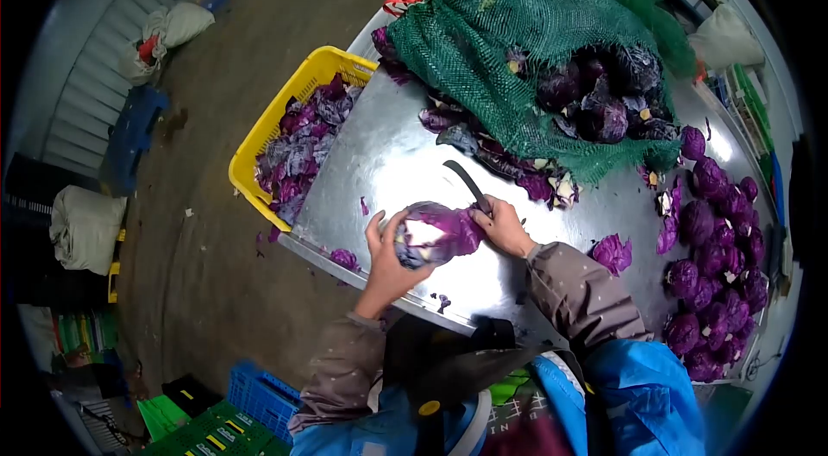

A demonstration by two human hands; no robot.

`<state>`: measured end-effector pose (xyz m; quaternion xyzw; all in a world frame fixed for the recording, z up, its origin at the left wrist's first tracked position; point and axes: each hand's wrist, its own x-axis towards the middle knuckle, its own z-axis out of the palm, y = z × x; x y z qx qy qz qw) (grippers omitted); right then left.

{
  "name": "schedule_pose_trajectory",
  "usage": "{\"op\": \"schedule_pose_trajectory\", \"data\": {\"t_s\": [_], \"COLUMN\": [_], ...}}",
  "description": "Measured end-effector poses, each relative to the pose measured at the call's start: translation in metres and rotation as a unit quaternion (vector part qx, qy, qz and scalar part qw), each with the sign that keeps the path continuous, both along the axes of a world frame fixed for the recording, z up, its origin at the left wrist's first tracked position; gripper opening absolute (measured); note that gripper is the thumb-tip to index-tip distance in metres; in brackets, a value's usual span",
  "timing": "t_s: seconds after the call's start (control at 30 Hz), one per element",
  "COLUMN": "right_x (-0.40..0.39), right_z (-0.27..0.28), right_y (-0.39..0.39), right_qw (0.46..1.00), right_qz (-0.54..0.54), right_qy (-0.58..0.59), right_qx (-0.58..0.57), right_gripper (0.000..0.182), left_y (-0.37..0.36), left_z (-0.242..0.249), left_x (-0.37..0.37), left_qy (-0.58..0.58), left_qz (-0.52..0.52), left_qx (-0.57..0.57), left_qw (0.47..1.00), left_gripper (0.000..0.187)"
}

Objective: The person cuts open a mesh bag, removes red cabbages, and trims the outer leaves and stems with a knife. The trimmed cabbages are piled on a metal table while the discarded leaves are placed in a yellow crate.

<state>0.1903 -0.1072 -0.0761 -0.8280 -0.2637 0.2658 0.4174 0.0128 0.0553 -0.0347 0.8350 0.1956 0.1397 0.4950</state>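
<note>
A red cabbage (420,236) with a pale cut patch is held above the metal table, my left hand (387,262) wrapped around its left side. My right hand (505,227) grips a dark curved knife (467,183), its blade pointing up and to the left. The fingers of that hand also touch a purple outer leaf (466,232) at the cabbage's right side. Beyond my hands, a green mesh sack (483,33) lies with its mouth spread, showing several red cabbages (601,115) inside.
A yellow crate (246,164) full of purple leaves stands at the table's left edge. Several trimmed cabbages (711,262) are heaped on the right of the metal table (362,171). Loose leaves (611,254) lie about. Blue crates (263,400) are on the floor at lower left.
</note>
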Motion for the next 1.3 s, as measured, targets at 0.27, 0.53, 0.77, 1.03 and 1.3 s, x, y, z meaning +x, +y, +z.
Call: {"op": "schedule_pose_trajectory", "data": {"t_s": [0.27,0.53,0.77,1.03,1.3], "right_x": [-0.018,-0.038,-0.009,0.025,-0.017], "right_z": [0.042,0.086,0.085,0.048,0.053], "right_y": [-0.026,-0.002,0.028,0.055,0.019], "right_qw": [0.971,0.920,0.891,0.954,0.999], "right_qz": [0.035,0.176,0.198,0.134,0.002], "right_qy": [-0.211,-0.349,-0.405,-0.243,-0.045], "right_qx": [-0.109,-0.015,-0.046,-0.110,0.004], "right_gripper": [0.027,0.051,0.043,0.024,0.023], "left_y": [-0.019,-0.026,-0.032,-0.025,-0.013], "left_z": [0.002,-0.002,-0.003,-0.004,-0.003], "left_x": [0.012,0.024,0.036,0.030,0.005], "left_qy": [-0.088,-0.024,-0.033,-0.059,-0.028], "left_qz": [0.086,0.063,0.073,0.020,0.045], "left_qx": [-0.194,-0.040,0.071,0.067,-0.035], "left_qw": [0.973,0.997,0.994,0.996,0.998], "left_gripper": [0.091,0.090,0.083,0.086,0.092]}}
